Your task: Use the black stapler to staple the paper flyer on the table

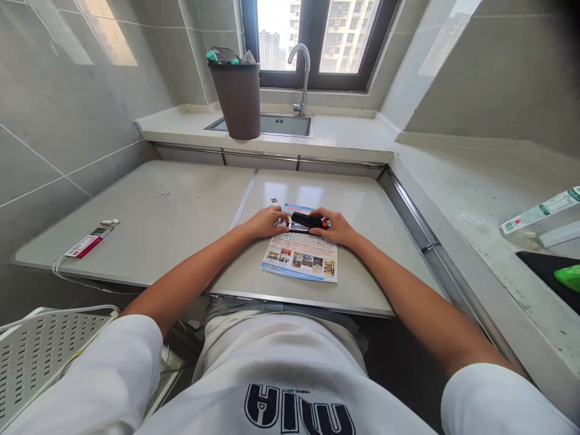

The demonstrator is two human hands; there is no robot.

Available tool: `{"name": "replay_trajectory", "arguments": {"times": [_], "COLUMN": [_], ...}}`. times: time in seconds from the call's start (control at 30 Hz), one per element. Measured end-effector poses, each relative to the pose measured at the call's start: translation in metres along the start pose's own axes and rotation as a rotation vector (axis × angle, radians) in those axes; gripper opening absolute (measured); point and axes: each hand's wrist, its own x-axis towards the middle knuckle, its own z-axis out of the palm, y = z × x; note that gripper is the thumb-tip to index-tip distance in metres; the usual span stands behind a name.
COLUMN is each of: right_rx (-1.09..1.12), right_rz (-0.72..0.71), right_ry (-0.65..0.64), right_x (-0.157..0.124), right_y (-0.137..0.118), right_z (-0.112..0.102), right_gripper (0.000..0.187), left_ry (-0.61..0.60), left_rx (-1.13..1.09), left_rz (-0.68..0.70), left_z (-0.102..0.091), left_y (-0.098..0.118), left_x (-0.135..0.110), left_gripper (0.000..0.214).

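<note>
A black stapler (pixel 309 220) with a red-orange spot near one end lies over the upper part of a printed leaflet (pixel 302 260). Its top arm looks raised from the base, with a silvery part between them. My right hand (pixel 338 226) is closed around the stapler's right end. At the other end, my left hand (pixel 267 222) has its fingers curled in, the fingertips pinching at the stapler's tip; any small piece between them is too small to make out. Two short strips of staples (pixel 273 200) lie on the table just beyond my left hand.
The pale table (pixel 181 241) has a seam across it. A red-and-white box (pixel 90 241) with a white cable lies at its left. Behind stand a brown bin (pixel 236 99), a sink (pixel 290 125) and a faucet (pixel 303 75). A counter (pixel 493 241) borders the right.
</note>
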Motion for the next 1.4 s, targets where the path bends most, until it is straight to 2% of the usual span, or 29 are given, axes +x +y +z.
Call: {"name": "replay_trajectory", "arguments": {"times": [0.17,0.27,0.33,0.53,0.63,0.73,0.87,0.97,1.03,1.1,1.23,1.3,1.4], "right_rx": [0.039,0.066,0.085,0.157,0.18,0.191,0.224,0.326,0.402,0.459,0.548,0.586,0.629], "right_rz": [-0.027,-0.072,-0.083,-0.027,0.006,0.044,0.109,0.207,0.279,0.323,0.407,0.442,0.465], "right_ry": [0.074,0.066,0.053,0.035,0.02,0.038,0.141,0.223,0.235,0.172,-0.121,-0.218,-0.286], "right_x": [-0.004,-0.002,0.001,0.003,0.003,0.004,0.007,0.009,0.01,0.01,0.005,0.003,0.0], "right_y": [-0.001,-0.004,-0.005,-0.003,-0.004,-0.006,-0.005,-0.002,0.002,0.006,0.013,0.014,0.012], "right_z": [-0.022,-0.028,-0.029,-0.032,-0.035,-0.032,-0.019,-0.008,-0.005,-0.006,-0.02,-0.027,-0.033], "right_gripper": [0.03,0.035,0.038,0.036,0.034,0.033,0.036,0.036,0.033,0.034,0.04,0.041,0.043], "left_ry": [0.076,0.08,0.097,0.124,0.091,0.051,0.042,0.047,0.049,0.051,0.056,0.044,0.018], "left_rx": [-0.073,-0.174,-0.203,-0.234,-0.201,-0.167,-0.194,-0.251,-0.273,-0.282,-0.282,-0.282,-0.287], "left_rz": [0.038,0.103,0.1,0.06,0.056,0.061,0.072,0.091,0.094,0.096,0.112,0.101,0.079], "left_z": [0.005,0.011,0.013,0.013,0.011,0.009,0.008,0.008,0.008,0.007,0.007,0.008,0.009], "left_y": [-0.006,-0.008,-0.009,-0.01,-0.01,-0.011,-0.012,-0.012,-0.011,-0.011,-0.011,-0.012,-0.013], "left_x": [-0.001,0.0,0.001,0.002,0.001,0.001,0.002,0.004,0.005,0.005,0.007,0.007,0.007], "left_gripper": [0.031,0.03,0.028,0.026,0.026,0.027,0.027,0.026,0.025,0.025,0.022,0.022,0.025]}}
